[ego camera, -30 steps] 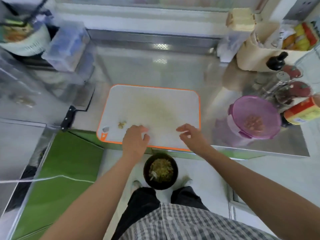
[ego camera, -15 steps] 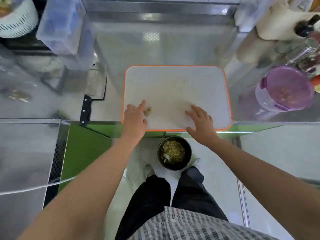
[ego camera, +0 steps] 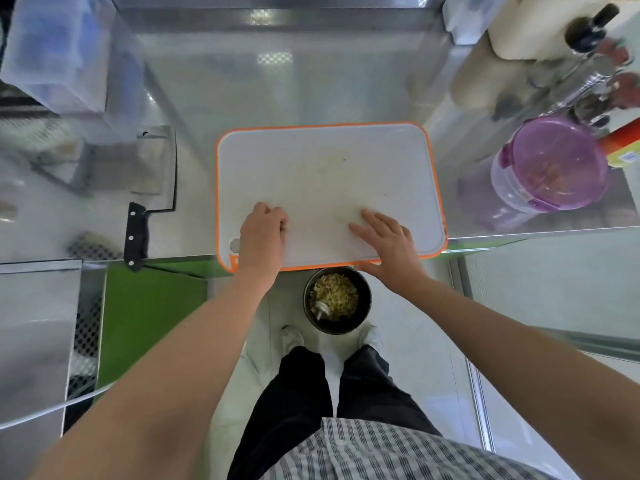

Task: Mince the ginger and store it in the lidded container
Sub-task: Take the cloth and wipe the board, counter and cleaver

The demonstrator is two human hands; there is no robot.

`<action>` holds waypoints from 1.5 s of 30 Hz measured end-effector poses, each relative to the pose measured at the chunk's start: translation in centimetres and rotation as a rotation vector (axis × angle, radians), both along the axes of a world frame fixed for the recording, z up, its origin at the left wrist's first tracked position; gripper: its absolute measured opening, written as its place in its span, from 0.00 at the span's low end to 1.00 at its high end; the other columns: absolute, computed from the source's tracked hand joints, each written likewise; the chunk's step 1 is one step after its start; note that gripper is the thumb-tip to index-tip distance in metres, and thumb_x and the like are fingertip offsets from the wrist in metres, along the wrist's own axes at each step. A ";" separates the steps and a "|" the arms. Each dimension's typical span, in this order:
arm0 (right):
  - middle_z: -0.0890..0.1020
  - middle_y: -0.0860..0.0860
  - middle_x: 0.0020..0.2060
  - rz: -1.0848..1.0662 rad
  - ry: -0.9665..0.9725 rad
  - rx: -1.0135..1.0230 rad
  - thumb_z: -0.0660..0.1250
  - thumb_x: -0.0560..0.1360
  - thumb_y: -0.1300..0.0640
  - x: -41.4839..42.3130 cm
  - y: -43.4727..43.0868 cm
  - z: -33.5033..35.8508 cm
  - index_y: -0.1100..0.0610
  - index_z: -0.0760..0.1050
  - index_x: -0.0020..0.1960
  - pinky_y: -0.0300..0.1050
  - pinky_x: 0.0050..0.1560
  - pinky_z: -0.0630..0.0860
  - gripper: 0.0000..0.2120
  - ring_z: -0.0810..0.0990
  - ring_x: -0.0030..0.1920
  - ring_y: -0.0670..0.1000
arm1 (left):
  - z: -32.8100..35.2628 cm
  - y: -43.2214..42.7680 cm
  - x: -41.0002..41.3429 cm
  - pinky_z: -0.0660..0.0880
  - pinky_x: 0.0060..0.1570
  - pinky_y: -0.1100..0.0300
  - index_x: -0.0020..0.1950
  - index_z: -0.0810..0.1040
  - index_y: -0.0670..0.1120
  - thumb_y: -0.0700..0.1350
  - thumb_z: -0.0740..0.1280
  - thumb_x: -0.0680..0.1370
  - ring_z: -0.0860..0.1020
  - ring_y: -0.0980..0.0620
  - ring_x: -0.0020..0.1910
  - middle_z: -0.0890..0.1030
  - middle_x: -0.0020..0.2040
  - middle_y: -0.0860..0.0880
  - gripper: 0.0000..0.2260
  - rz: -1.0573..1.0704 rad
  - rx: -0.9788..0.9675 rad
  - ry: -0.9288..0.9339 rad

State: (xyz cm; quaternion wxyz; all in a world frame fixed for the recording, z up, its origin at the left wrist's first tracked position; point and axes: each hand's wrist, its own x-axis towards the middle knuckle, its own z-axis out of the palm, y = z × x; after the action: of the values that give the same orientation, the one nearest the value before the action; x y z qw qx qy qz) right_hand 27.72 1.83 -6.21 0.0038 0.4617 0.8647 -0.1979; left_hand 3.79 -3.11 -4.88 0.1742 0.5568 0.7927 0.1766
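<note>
A white cutting board (ego camera: pixel 329 161) with an orange rim lies at the counter's front edge, stained pale yellow in the middle. My left hand (ego camera: pixel 263 233) rests on its near-left part with fingers curled over a small ginger scrap, which they hide. Flat on the board's near-right part is my right hand (ego camera: pixel 388 244), fingers straight and spread. A clear container with a purple lid (ego camera: pixel 554 164) stands to the right of the board. On the floor below the board's edge sits a black bowl (ego camera: pixel 367 303) holding chopped yellowish bits.
A cleaver (ego camera: pixel 152 174) with a black handle lies on the steel counter left of the board. A clear plastic box (ego camera: pixel 59 53) stands at the back left. Bottles and jars (ego camera: pixel 588 29) crowd the back right. My legs and shoes are beside the bowl.
My left hand has closed over the ginger scrap that lay beside its index finger. My right hand has flattened on the board. The camera has tilted further down.
</note>
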 end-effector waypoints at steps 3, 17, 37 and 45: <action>0.61 0.49 0.75 0.024 0.015 0.003 0.74 0.67 0.44 0.2 0.3 -0.2 0.47 0.65 0.72 0.52 0.69 0.57 0.36 0.58 0.74 0.54 | -0.3 0.3 0.6 0.71 0.43 0.50 0.46 0.79 0.39 0.32 0.65 0.72 0.76 0.40 0.42 0.76 0.45 0.40 0.06 -0.016 0.006 0.009; 0.66 0.56 0.72 -0.051 0.206 -0.121 0.67 0.73 0.60 3.2 1.2 0.2 0.57 0.71 0.68 0.56 0.69 0.64 0.23 0.65 0.70 0.59 | -1.2 0.2 3.3 0.66 0.49 0.53 0.54 0.75 0.40 0.36 0.62 0.76 0.74 0.39 0.53 0.76 0.52 0.38 0.07 0.068 -0.150 0.035; 0.65 0.56 0.72 -0.063 0.266 -0.177 0.65 0.74 0.65 6.0 -0.3 0.8 0.58 0.71 0.68 0.46 0.70 0.59 0.22 0.63 0.72 0.57 | -0.4 -5.0 13.0 0.72 0.53 0.59 0.63 0.76 0.44 0.37 0.66 0.76 0.78 0.49 0.50 0.76 0.55 0.47 0.15 -0.203 -0.101 -0.092; 0.67 0.52 0.72 -0.103 0.295 -0.163 0.63 0.76 0.61 5.9 2.2 1.1 0.56 0.70 0.69 0.48 0.69 0.63 0.21 0.65 0.71 0.54 | 0.6 -4.1 11.6 0.74 0.43 0.55 0.51 0.81 0.45 0.42 0.66 0.76 0.75 0.46 0.49 0.77 0.48 0.46 0.06 -0.101 0.013 0.057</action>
State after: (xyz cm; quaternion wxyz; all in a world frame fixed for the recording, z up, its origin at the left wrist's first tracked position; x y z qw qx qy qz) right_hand 33.57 4.01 -5.10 -0.0959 0.4695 0.8122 -0.3328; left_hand 15.37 -7.16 -4.31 0.1565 0.6019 0.7672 0.1567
